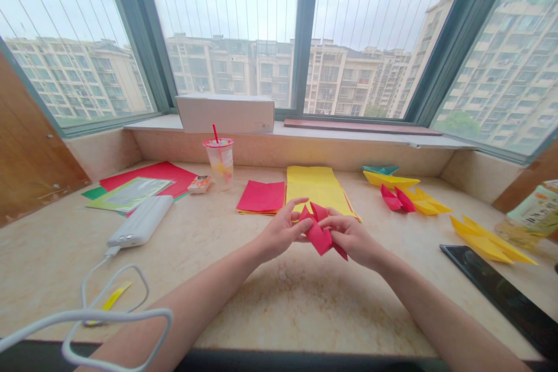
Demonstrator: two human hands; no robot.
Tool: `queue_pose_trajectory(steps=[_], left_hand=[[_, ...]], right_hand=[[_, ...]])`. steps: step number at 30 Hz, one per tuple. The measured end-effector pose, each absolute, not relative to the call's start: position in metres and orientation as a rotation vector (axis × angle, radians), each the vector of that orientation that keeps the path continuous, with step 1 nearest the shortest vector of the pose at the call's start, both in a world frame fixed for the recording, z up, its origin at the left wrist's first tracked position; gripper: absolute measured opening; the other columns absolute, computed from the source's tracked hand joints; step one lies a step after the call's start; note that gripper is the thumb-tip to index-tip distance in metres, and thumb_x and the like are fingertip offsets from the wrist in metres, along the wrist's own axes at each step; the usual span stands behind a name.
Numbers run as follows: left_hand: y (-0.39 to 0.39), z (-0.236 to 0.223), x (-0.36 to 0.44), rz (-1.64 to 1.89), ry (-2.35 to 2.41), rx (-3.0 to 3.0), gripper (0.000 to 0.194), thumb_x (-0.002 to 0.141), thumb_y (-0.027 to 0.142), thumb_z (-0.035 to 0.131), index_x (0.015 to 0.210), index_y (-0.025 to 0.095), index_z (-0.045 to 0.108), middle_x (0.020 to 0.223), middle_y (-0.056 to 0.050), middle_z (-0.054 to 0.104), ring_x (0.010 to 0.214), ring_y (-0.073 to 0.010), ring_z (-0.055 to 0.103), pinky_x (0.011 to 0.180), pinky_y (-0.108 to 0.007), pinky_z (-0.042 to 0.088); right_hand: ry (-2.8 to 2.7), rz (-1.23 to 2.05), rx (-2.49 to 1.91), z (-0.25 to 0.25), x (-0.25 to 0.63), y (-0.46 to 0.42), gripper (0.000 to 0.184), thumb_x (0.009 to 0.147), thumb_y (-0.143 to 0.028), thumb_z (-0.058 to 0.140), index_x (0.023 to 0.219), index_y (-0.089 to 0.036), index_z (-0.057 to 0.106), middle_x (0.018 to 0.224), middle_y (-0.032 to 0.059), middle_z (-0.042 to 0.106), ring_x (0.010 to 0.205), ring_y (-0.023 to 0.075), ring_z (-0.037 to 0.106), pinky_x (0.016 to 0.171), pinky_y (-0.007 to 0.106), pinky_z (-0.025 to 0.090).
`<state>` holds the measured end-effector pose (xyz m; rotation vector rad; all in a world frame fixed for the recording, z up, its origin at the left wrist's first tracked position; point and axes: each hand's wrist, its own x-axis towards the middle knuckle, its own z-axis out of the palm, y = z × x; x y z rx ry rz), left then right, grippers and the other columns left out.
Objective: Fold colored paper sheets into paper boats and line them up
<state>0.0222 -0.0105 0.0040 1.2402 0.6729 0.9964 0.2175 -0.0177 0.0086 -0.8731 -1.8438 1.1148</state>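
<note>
Red folded paper (320,239): between both hands over the tabletop (279,314), nearer than the yellow sheets (311,186).
Hands: left hand (285,226) and right hand (352,238) each pinch one side.
Crease risk: uneven pulling might tear or skew the folds.
Cup (213,157): red straw (215,132), something orange-yellow low inside.
Bottle (536,206): cut off by the frame, contents unclear.

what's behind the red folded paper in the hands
Beyond the red folded paper, yellow paper lies on the counter. Part of its near edge is covered by the fingers and folded paper, so that stretch can't be seen.
</note>
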Motion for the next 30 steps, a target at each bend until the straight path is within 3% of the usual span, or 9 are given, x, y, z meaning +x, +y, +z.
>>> queue_pose_trajectory(steps=[6, 13, 22, 26, 30], left_hand=[[-0.0109, 0.0035, 0.0209, 0.953, 0.647, 1.300, 0.069, 0.077, 0.039, 0.076, 0.135, 0.023, 0.041, 0.101, -0.009, 0.068, 0.083, -0.0214, 0.070, 0.072, -0.039, 0.059], [-0.0127, -0.0035, 0.0180, 0.916, 0.663, 1.602, 0.076, 0.091, 0.047, 0.056, 0.154, 0.031, 0.015, 0.084, -0.004, 0.069, 0.072, -0.0200, 0.071, 0.061, -0.032, 0.059], [-0.0128, -0.0018, 0.0153, 0.916, 0.707, 2.130, 0.043, 0.098, 0.037, 0.039, 0.134, 0.024, 0.057, 0.087, -0.007, 0.069, 0.062, -0.0136, 0.061, 0.062, -0.025, 0.051], [-0.0105, -0.0010, 0.0152, 0.986, 0.766, 2.157, 0.043, 0.096, 0.035, 0.042, 0.135, 0.023, 0.057, 0.084, -0.007, 0.070, 0.063, -0.0153, 0.062, 0.065, -0.028, 0.051], [-0.0101, 0.0008, 0.0148, 1.070, 0.860, 2.087, 0.044, 0.095, 0.034, 0.045, 0.135, 0.020, 0.056, 0.094, -0.010, 0.069, 0.066, -0.0164, 0.064, 0.062, -0.028, 0.053]], right_hand=[[-1.911, 1.000, -0.882, 0.0064, 0.2207, -0.0170, 0.028, 0.079, -0.008, 0.051, 0.075, -0.024, 0.074, 0.102, 0.0044, 0.059, 0.097, 0.0192, 0.060, 0.091, 0.037, 0.052], [-1.978, 0.992, -0.874, 0.0048, 0.2204, -0.0193, 0.028, 0.079, -0.007, 0.050, 0.070, -0.021, 0.071, 0.099, 0.0047, 0.057, 0.089, 0.0174, 0.061, 0.082, 0.034, 0.055], [-2.016, 0.943, -0.787, 0.0031, 0.2192, -0.0193, 0.026, 0.086, -0.013, 0.051, 0.071, -0.020, 0.071, 0.103, 0.0071, 0.059, 0.096, 0.0206, 0.062, 0.087, 0.038, 0.054], [-2.019, 0.934, -0.831, 0.0034, 0.2200, -0.0179, 0.027, 0.084, -0.009, 0.049, 0.073, -0.021, 0.071, 0.105, 0.0060, 0.058, 0.098, 0.0197, 0.062, 0.090, 0.037, 0.052], [-1.998, 0.889, -0.879, 0.0051, 0.2221, -0.0163, 0.031, 0.081, -0.006, 0.045, 0.080, -0.022, 0.072, 0.114, 0.0057, 0.057, 0.107, 0.0210, 0.059, 0.095, 0.038, 0.048]])
